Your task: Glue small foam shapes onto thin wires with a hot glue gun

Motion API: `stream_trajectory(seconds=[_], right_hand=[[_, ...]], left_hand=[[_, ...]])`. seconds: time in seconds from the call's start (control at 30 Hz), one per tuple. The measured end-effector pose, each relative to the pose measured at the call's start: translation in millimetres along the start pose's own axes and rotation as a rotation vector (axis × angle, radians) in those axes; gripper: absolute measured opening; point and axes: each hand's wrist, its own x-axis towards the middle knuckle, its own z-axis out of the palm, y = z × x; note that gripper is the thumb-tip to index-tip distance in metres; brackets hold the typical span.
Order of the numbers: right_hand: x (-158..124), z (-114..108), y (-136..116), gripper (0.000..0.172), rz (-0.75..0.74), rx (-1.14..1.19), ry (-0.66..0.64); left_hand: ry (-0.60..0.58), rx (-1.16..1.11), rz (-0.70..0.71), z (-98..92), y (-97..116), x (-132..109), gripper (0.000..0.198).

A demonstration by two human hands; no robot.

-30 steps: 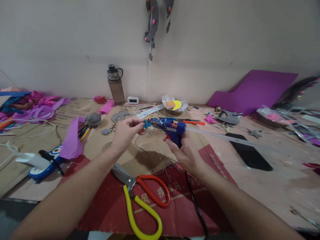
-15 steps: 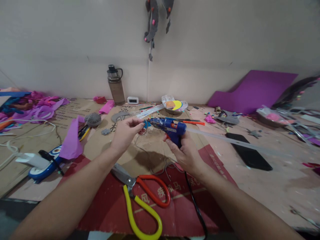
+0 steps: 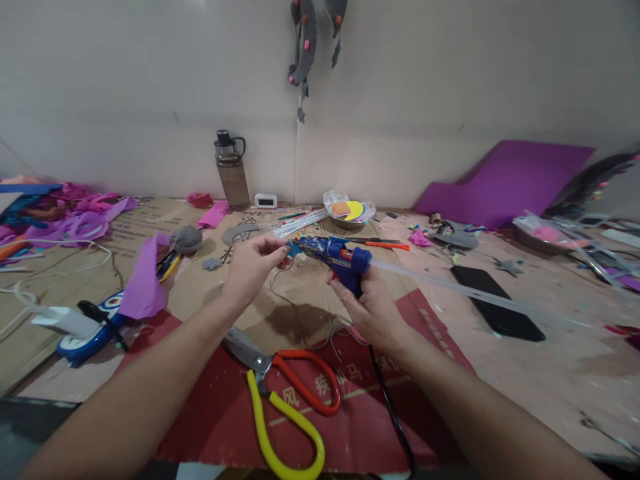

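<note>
My left hand [image 3: 254, 267] pinches the blue piece [image 3: 294, 249] above the cardboard [image 3: 263, 312]. My right hand [image 3: 375, 308] is closed around the glue gun [image 3: 350, 261], with its nozzle [image 3: 309, 247] directed at the piece; contact cannot be determined. The glue stick [image 3: 450, 285] projects rearward. The shears [image 3: 259, 362] lie nearer me.

The left hand [image 3: 255, 263] and right hand [image 3: 377, 307] are bare, as are the slender left forearm [image 3: 170, 353] and right forearm [image 3: 480, 393] across the tabletop's [image 3: 565, 380] near edge.
</note>
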Motion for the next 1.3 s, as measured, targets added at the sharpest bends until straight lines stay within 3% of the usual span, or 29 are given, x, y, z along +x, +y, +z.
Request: stream_trajectory(seconds=[1.3], right_hand=[[-2.2,1.0,2.4,0.033,-0.028,-0.033,0.006]], left_hand=[[0.022,-0.028,-0.005,1.3,6.0,-2.0,0.024]])
